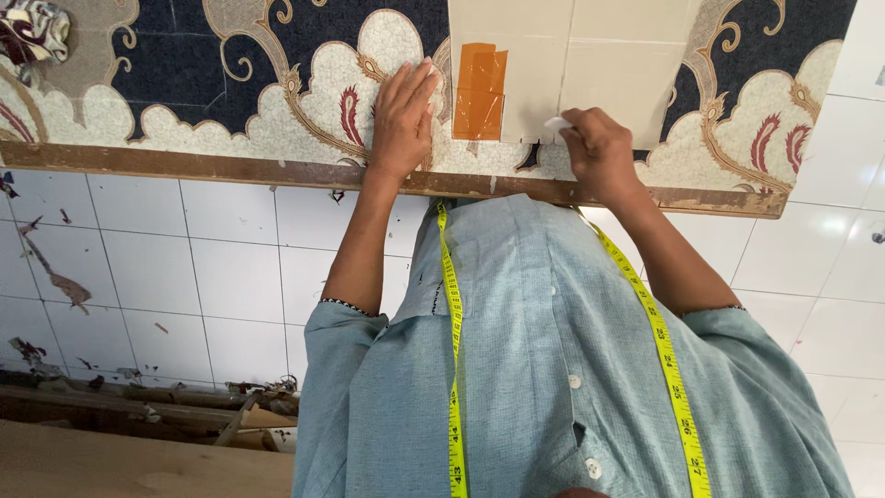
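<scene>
Left hand (403, 118): flat, palm down, fingers spread on the patterned table cover (258, 101), fingertips touching the left edge of the cream sheet (590, 65). Not gripping anything.

Right hand (599, 152): curled, pinching a small white piece (557, 123) between thumb and fingers, pressed at the sheet's lower edge. Could be chalk; too small to tell. Most of it is hidden by the fingers.

Cream sheet: lies on the table cover between and above the hands, fold creases visible, its top cut off by the frame edge. Orange patch (480, 90) sits on its left part, just beside the left fingertips; material unclear, semi-glossy.

Table: wooden front edge (230, 168) runs under both wrists; the cover's far side is out of frame.

Yellow tape measure (454, 323) hangs round the neck, both ends down the light blue-grey shirt (553, 369), lower ends cut off.

White tiled floor (184, 277) to the left, with fabric scraps (55, 277). Wooden planks (111, 452) bottom left, partly cropped. Crumpled printed cloth (32, 32) top left, mostly out of frame.
</scene>
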A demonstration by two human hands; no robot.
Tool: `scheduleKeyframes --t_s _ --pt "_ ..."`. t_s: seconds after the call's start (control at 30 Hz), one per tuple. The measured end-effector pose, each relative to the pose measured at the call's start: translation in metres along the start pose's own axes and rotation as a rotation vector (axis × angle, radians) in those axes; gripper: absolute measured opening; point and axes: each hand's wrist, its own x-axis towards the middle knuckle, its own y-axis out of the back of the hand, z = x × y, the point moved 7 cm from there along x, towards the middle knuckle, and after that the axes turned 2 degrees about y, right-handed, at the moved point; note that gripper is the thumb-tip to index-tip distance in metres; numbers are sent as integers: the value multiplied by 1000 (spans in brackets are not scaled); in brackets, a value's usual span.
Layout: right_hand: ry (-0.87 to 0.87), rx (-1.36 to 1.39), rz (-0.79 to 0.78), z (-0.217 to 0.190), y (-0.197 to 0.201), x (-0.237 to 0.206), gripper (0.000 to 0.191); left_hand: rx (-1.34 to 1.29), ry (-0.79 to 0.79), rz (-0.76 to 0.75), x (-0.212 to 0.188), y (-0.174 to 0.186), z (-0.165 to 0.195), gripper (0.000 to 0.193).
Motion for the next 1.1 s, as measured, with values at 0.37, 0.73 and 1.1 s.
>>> scheduleKeyframes --t_s 0.37,0.73,1.1 --pt "269 -79 -164 -35 -55 32 30 82 -4 -278 3 -34 8 41" --pt "-298 305 50 69 -21 7 18 105 -72 -227 -7 -44 1 37" --pt "-302 285 43 66 -25 0 20 107 -74 -233 -5 -43 4 37"
